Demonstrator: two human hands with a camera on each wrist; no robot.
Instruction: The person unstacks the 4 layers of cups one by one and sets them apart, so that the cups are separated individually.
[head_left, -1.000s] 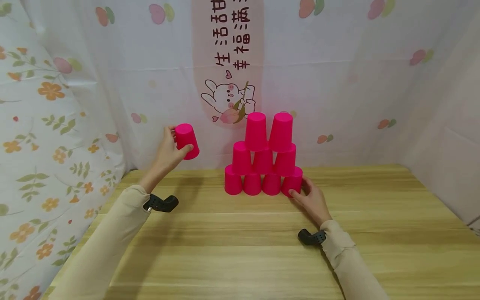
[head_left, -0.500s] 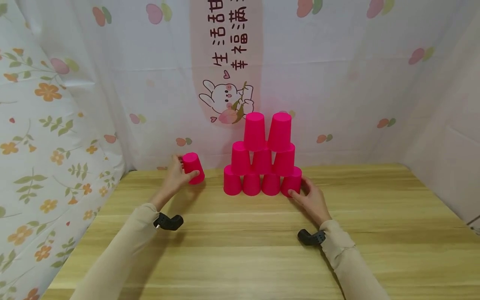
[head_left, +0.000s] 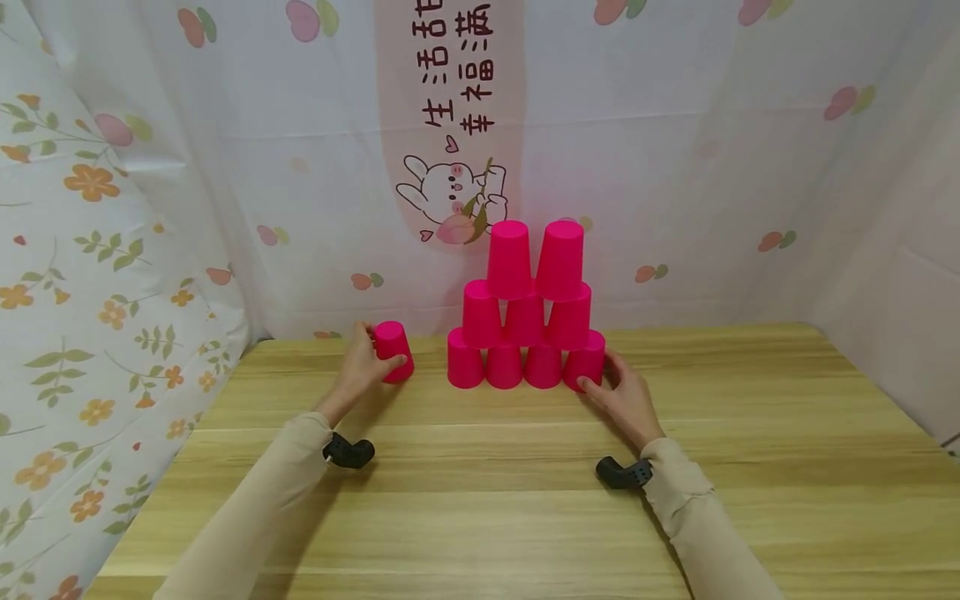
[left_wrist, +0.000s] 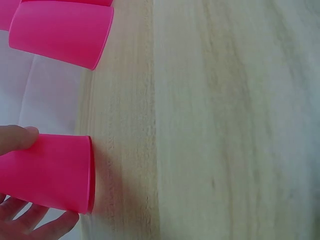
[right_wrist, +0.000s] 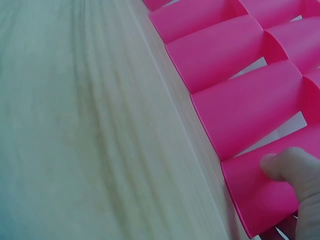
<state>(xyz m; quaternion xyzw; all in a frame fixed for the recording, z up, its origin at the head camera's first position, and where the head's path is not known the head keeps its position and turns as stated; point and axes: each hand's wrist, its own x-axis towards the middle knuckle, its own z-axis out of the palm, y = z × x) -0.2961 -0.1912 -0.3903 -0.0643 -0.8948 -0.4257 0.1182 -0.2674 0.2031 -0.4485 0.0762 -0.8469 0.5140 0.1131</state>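
Note:
My left hand grips a single bright pink cup, mouth down, close over the table at the left of the stack. In the left wrist view the thumb lies on one side of this cup and the fingers wrap the other. A pyramid of matching upside-down cups stands at the back: several in the bottom row, three in the middle, two on top. With thumb in front and fingers behind, my right hand holds the bottom row's rightmost cup, which stays in place under the stack.
The wood-grain table reaches back to a white printed curtain right behind the cups. A flowered curtain hangs along the left side. Each wrist wears a black camera mount.
My left hand has lowered its cup from beside the curtain down to the tabletop, moving slightly right. My right hand and the pyramid have stayed put.

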